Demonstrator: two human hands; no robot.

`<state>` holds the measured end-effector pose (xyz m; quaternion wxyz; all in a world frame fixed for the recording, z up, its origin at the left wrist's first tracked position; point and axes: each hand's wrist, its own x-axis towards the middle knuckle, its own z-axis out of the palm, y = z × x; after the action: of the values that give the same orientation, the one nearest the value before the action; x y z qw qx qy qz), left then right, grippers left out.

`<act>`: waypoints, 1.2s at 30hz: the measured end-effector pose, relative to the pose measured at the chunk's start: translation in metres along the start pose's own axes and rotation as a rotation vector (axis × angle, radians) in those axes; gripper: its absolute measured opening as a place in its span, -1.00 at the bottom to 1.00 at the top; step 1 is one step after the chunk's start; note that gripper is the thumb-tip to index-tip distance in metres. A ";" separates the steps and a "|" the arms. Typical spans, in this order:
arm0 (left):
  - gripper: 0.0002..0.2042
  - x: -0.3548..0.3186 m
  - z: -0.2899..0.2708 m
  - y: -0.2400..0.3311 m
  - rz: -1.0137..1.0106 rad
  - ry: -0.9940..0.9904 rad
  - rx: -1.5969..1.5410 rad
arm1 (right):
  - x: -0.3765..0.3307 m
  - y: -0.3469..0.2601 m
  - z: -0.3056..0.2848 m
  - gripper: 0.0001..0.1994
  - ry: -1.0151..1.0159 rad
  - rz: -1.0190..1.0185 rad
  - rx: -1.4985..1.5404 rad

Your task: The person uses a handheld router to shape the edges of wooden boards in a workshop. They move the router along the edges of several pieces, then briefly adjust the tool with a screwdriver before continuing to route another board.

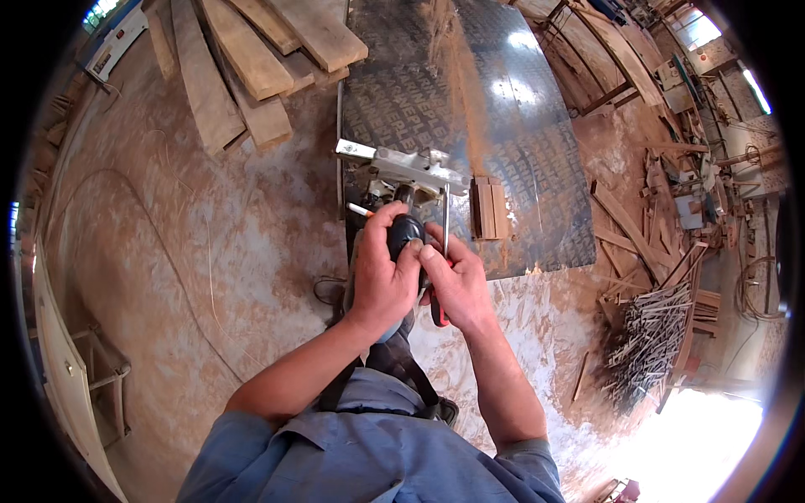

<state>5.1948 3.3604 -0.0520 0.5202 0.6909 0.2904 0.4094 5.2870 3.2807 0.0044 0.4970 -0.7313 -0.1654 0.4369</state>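
Both bare forearms rise from the lower edge and converge at centre. The left hand (381, 272) is curled closed, knuckles up, thumb to the right. The right hand (457, 281) presses against it, fingers folded, index extended.

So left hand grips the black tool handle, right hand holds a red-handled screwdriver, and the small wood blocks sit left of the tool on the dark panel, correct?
Not quite. In the head view the wood blocks sit right of the tool. The rest holds: left hand on the black handle, right hand holding the screwdriver, dark panel.

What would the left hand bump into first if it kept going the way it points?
Probably the silver metal base plate of the power tool, just beyond the left hand gripping the tool's black handle; depth is unclear.
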 end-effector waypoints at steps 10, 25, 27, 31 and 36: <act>-0.52 0.001 0.006 -0.039 -0.284 -0.013 -0.564 | 0.028 0.004 -0.043 -0.33 0.086 -0.089 -0.200; -0.58 0.006 0.049 -0.255 -0.588 -0.004 -0.079 | 0.078 0.063 -0.143 -0.33 -0.037 0.049 0.020; -0.58 0.005 0.054 -0.263 -0.612 -0.049 -0.075 | 0.083 0.063 -0.150 -0.31 -0.008 0.069 0.032; -0.54 0.002 0.064 -0.258 -0.583 -0.112 0.044 | 0.091 0.084 -0.154 -0.32 0.071 0.061 -0.070; -0.51 0.010 0.063 -0.250 -0.555 -0.128 0.061 | 0.092 0.129 -0.167 -0.30 0.100 0.088 0.021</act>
<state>5.2609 3.4107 -0.2963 0.6085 0.6249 0.4472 0.1980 5.4486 3.1874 -0.1312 0.4926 -0.7534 -0.1036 0.4231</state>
